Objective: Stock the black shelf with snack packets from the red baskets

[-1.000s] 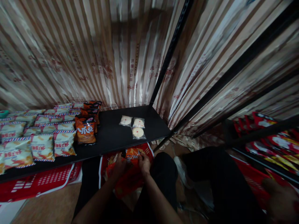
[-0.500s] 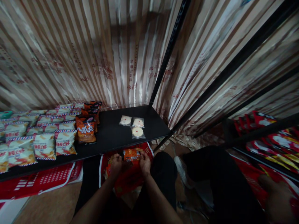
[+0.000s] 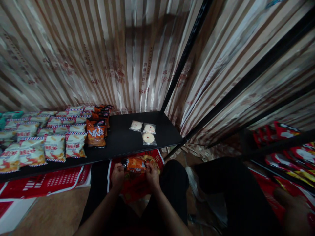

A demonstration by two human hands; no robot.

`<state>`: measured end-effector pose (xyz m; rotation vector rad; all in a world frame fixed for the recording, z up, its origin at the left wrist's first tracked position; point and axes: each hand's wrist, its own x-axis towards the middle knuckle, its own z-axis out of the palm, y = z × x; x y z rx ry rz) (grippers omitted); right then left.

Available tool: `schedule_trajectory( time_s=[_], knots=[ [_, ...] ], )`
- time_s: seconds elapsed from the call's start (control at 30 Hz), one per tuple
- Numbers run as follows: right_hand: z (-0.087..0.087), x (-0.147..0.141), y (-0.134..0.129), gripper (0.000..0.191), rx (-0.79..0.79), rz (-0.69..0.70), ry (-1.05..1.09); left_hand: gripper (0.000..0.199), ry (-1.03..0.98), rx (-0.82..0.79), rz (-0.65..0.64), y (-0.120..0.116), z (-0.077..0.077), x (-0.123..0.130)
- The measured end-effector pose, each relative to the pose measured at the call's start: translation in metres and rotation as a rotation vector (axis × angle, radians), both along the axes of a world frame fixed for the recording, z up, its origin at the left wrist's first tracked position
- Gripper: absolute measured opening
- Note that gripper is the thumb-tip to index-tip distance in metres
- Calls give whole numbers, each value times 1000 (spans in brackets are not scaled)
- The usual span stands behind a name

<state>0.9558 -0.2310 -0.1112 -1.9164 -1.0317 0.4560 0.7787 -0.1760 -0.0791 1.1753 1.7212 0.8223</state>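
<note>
Between my two hands, an orange snack bag (image 3: 136, 165) is stretched sideways over a red basket (image 3: 159, 157). My left hand (image 3: 118, 174) is closed on the bag's dark left end, and my right hand (image 3: 152, 173) grips its right end. Other orange packets lie in the basket below, partly hidden by my hands. Just beyond, on a black shelf (image 3: 120, 137), stands an upright orange bag (image 3: 96, 132) at the front of a row of similar ones. Several white-and-red snack bags (image 3: 55, 147) fill the shelf's left side.
Three clear-wrapped round pale items (image 3: 149, 138) lie on the shelf's right part. Black posts (image 3: 183, 59) rise before a striped curtain (image 3: 147, 42). At the right are another person's hand (image 3: 292, 209), dark-clothed leg and red packets (image 3: 283, 131).
The view has shifted slightly, so the shelf appears further right. The orange bag between my hands has come up and shows more fully, stretched wider to the left.
</note>
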Motion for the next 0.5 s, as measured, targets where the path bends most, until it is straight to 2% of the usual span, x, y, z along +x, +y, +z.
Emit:
schedule_trajectory(
  time_s=[0.3,0.5],
  knots=[
    [-11,-14,-25,40,-73,113,-9,22,-234,-6,141,-8,-4,-12],
    [-3,-21,-40,46,-63,156,-38,30,-282,-45,202,-14,-3,-11]
  ],
)
